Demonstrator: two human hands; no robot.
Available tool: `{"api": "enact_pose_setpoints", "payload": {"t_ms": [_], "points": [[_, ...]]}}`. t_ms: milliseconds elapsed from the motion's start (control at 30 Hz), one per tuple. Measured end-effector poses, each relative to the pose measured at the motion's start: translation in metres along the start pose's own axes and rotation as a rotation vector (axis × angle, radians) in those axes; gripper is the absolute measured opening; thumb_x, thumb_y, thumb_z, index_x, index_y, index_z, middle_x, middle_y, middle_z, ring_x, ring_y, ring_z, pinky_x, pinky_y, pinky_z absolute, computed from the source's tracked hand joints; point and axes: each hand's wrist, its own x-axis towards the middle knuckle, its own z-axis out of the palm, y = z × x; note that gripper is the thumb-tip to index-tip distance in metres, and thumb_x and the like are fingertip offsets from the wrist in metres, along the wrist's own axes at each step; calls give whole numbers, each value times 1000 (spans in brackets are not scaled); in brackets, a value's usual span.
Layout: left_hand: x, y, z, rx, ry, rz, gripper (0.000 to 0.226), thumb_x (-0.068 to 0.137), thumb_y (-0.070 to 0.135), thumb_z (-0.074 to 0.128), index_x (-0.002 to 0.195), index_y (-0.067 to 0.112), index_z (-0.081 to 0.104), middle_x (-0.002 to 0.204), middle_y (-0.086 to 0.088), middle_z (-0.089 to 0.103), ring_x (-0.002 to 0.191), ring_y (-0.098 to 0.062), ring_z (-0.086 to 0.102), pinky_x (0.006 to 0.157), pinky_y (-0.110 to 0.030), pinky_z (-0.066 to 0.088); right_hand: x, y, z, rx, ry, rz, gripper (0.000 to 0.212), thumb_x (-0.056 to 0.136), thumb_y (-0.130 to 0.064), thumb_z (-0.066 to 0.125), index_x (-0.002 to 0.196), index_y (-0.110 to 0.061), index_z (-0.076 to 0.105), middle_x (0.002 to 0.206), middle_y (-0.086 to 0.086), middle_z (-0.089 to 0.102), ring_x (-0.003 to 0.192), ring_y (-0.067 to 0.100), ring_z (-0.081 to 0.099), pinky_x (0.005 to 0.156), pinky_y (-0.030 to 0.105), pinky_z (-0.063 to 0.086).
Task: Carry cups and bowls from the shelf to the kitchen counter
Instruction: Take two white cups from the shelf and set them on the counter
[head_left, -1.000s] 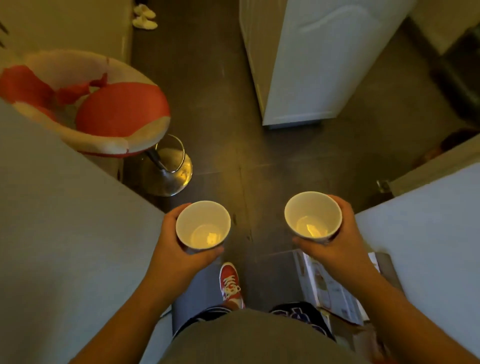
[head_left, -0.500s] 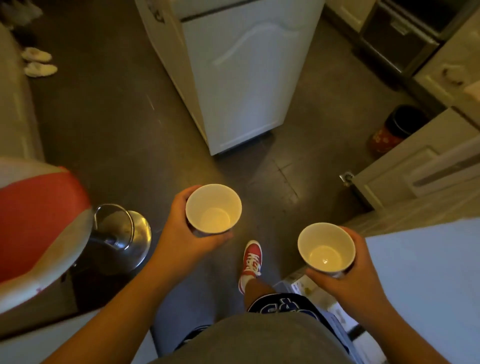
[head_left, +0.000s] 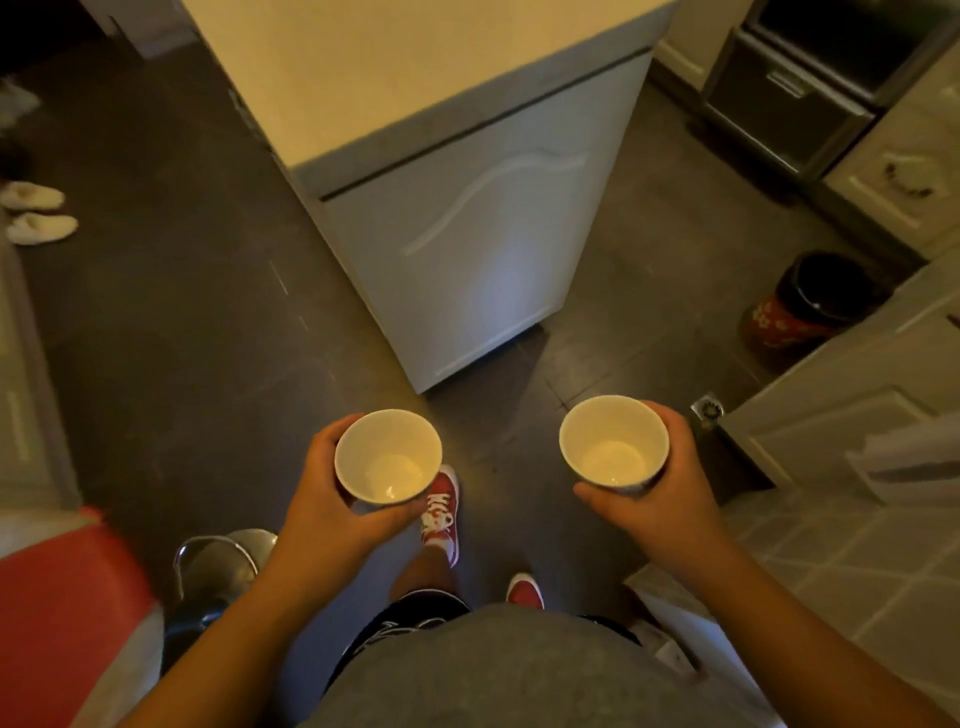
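Note:
I hold two small white cups, both upright and empty. My left hand (head_left: 324, 506) wraps around the left cup (head_left: 387, 457) from its left side and below. The right cup (head_left: 613, 444) sits in my right hand (head_left: 660, 499), gripped from the right and underneath. Both cups hang over the dark floor at about waist height, roughly level with each other. Straight ahead stands a white cabinet with a pale counter top (head_left: 415, 67).
A red and white bar stool (head_left: 62, 613) with a chrome base (head_left: 223, 561) is at the lower left. A dark bin (head_left: 810, 301) stands on the floor at the right, beside white cabinet fronts (head_left: 852, 395). Pale slippers (head_left: 36, 213) lie at far left. My red shoes (head_left: 441, 512) are on the dark tiles.
The view has swung and advanced toward the white cabinet, which now looms closer. The stool has slid to the lower left. Both cups stay held; the right one has risen level with the left.

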Motion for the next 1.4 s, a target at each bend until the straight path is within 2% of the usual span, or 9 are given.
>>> {"api": "enact_pose_setpoints", "payload": {"t_ms": [167,300,367,600,733,900,1000,1167,1400], "points": [[109,16,-9,2,-131,44,81,54,32,85,119,49,41,119,32,48,107,12,53,81,-14,46,78,-18,23,17,105,14,84,46,-51,81,117,-56,37,108,-57,42,106,-28,45,75,-8,38],[185,43,5,35,-295,105,86,53,32,87,122,48,39,122,29,48,107,18,50,72,-8,50,111,-21,17,4,254,86,89,47,-38,89,114,-65,37,108,-54,45,105,-26,47,76,6,42],[214,61,22,33,-396,137,89,55,26,89,124,47,38,122,29,49,109,17,50,71,-3,50,116,-22,8,16,323,135,87,44,-49,85,114,-68,36,109,-53,46,106,-24,48,81,11,41],[283,124,137,34,-704,255,88,49,40,87,124,48,41,115,39,51,112,7,53,77,-6,50,114,4,-50,75,568,312,93,39,-70,79,122,-57,37,114,-43,50,109,-15,51,84,20,47],[309,161,227,39,-806,298,84,47,46,88,117,62,42,113,42,51,111,9,52,76,-6,51,122,37,-97,126,681,361,86,43,-54,83,118,-54,41,109,-50,50,105,-22,51,82,18,44],[336,205,332,34,-845,301,85,48,36,89,118,53,44,113,41,54,111,8,55,79,-9,51,151,80,-175,113,706,377,90,48,-33,89,111,-72,37,107,-53,48,101,-28,48,76,12,41],[348,226,369,50,-807,297,84,50,30,87,120,44,44,114,37,56,108,11,56,78,-5,48,182,95,-218,103,678,355,98,52,-16,94,111,-70,38,110,-47,52,103,-25,50,75,10,41],[378,245,393,95,-713,272,88,55,13,89,127,31,42,121,16,54,105,15,55,76,0,45,259,105,-277,113,598,322,93,52,-19,94,119,-52,38,116,-32,48,105,-25,46,77,8,40],[450,256,412,165,-519,207,86,61,14,89,123,43,38,119,26,48,100,25,48,70,2,44,400,105,-335,96,430,235,97,54,-32,91,130,-48,33,119,-39,43,109,-23,44,85,11,40]]}}
